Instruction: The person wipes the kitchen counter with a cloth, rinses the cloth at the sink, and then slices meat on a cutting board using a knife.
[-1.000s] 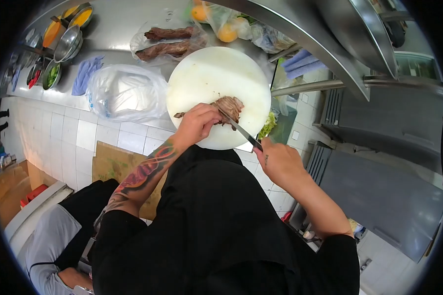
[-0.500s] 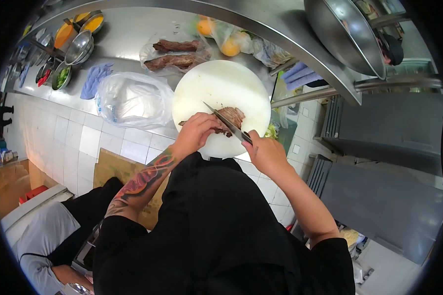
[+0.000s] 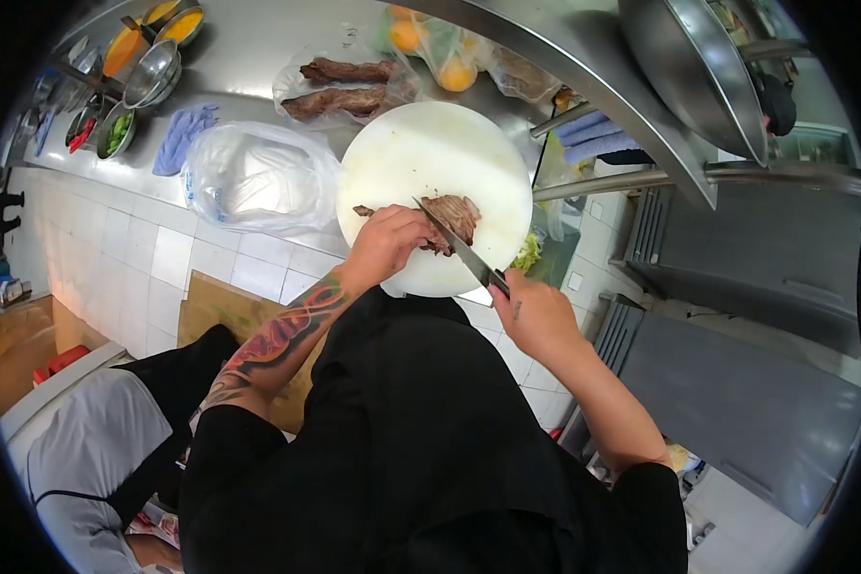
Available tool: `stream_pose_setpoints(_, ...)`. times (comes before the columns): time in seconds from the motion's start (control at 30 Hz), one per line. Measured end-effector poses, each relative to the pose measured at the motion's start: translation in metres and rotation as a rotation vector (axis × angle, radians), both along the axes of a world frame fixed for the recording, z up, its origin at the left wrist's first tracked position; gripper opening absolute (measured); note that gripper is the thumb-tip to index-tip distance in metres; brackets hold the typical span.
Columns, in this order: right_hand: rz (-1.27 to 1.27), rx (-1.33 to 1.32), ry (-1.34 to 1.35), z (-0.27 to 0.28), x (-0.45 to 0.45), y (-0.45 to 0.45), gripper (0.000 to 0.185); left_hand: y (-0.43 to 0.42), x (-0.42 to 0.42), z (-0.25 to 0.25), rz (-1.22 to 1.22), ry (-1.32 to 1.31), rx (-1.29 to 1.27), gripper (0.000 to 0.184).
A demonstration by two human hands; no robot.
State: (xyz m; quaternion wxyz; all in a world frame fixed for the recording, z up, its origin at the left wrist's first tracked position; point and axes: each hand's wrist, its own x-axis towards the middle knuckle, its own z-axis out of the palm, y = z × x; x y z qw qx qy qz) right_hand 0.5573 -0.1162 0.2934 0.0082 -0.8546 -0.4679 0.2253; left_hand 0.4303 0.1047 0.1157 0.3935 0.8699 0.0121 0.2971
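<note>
On a round white cutting board (image 3: 421, 143) lies a piece of cooked brown meat (image 3: 363, 210), its thin end showing past my left hand (image 3: 389, 244). My left hand is closed on the meat, fingertips bent close to the blade. My right hand (image 3: 538, 311) grips the dark handle of a kitchen knife (image 3: 464, 253). The blade slants across the board, its tip up and to the left, between my left fingers and a fanned pile of meat slices (image 3: 457, 214). The fingers partly hide the uncut meat.
Behind the board, two long meat pieces (image 3: 335, 101) lie on a plastic bag. A clear plastic bag (image 3: 258, 177) and a blue cloth (image 3: 184, 139) are to the left, beside metal bowls (image 3: 151, 77). A steel shelf (image 3: 545, 72) overhangs. Another person (image 3: 91, 430) is at lower left.
The knife has been drawn back toward me and to the right along with my right hand. My left hand stays on the meat. The whole view has shifted slightly.
</note>
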Motion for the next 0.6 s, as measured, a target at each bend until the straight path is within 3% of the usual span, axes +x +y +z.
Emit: stream_pose_setpoints(0.6,0.017,-0.167,0.02,0.021,-0.007,0.022,0.031,-0.001,0.001,-0.005,0.082,-0.021,-0.027,0.021)
